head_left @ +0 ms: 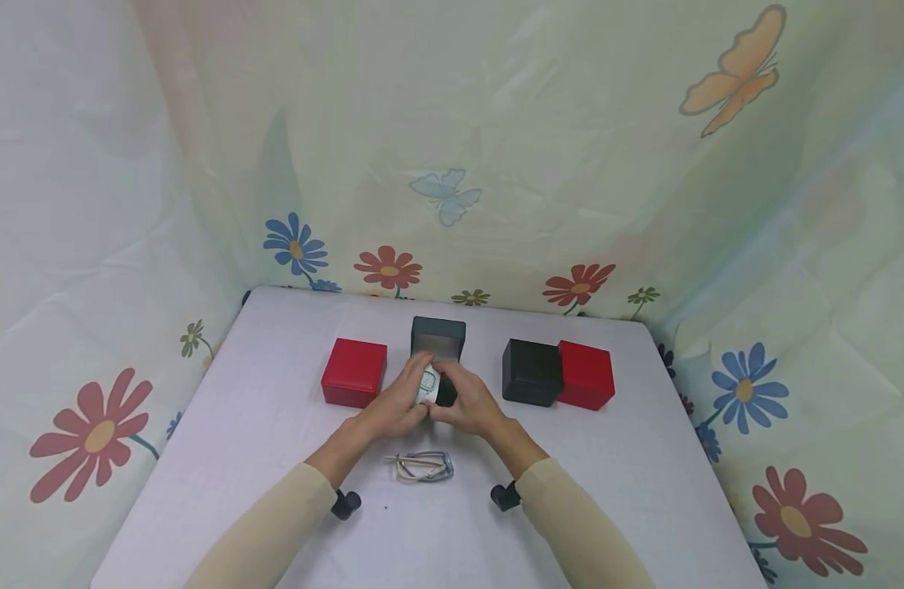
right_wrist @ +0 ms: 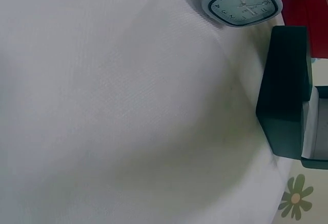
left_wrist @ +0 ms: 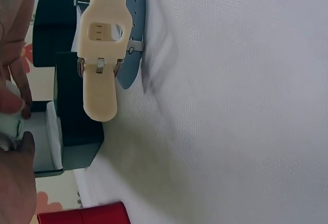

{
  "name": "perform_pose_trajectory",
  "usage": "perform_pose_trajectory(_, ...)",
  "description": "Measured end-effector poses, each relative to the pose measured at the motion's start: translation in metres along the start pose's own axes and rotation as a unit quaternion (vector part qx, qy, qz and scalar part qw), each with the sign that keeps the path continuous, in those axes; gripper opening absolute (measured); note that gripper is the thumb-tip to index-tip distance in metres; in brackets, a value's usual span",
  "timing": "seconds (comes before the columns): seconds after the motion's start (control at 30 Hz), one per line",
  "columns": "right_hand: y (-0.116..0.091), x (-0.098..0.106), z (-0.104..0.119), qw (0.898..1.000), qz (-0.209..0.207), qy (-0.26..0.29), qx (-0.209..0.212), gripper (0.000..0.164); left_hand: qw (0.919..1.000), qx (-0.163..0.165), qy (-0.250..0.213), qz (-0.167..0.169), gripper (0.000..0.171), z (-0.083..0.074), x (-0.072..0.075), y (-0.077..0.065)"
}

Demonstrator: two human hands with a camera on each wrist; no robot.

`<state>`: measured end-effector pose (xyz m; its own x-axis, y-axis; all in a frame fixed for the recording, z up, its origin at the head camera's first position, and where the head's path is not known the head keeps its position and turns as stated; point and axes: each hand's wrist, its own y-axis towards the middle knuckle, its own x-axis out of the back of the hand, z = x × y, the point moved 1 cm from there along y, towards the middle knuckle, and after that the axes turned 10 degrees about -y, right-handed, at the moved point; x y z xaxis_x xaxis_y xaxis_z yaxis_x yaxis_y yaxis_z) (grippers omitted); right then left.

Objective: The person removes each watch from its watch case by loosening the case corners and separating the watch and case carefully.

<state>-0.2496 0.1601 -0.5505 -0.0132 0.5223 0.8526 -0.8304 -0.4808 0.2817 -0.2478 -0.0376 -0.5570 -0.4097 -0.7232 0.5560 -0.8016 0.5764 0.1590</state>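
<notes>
Both hands meet at the middle of the white table (head_left: 260, 458), in front of an open dark green box (head_left: 438, 338). My left hand (head_left: 413, 394) and right hand (head_left: 460, 391) together grip a small white object (head_left: 427, 384) with a pale dial on it and a dark end. In the left wrist view my fingers (left_wrist: 15, 101) pinch this white piece beside the open box (left_wrist: 77, 121). A second watch (head_left: 420, 466) with a cream and blue strap lies loose on the table between my forearms. Its strap (left_wrist: 100, 55) and its square face (right_wrist: 242, 2) show in the wrist views.
A shut red box (head_left: 354, 372) stands left of the open one. A black box (head_left: 532, 372) and another red box (head_left: 586, 375) stand side by side at the right. Flower-printed sheets close off the back and both sides.
</notes>
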Motion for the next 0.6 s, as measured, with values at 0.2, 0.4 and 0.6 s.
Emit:
perform_pose_trajectory(0.2,-0.004,0.003,-0.003,0.999,0.031,-0.019,0.005,0.073,0.9988,0.030,-0.030,0.025,0.096,0.004,0.007,-0.004)
perform_pose_trajectory(0.4,-0.008,0.004,-0.004,0.999,0.046,-0.016,-0.016,0.080,0.9982,0.027,-0.040,0.035,0.093,0.004,0.014,-0.005)
perform_pose_trajectory(0.6,-0.010,0.006,-0.005,0.999,0.043,-0.009,-0.012,0.079,0.9974,0.014,-0.059,0.038,0.090,0.006,0.018,-0.004)
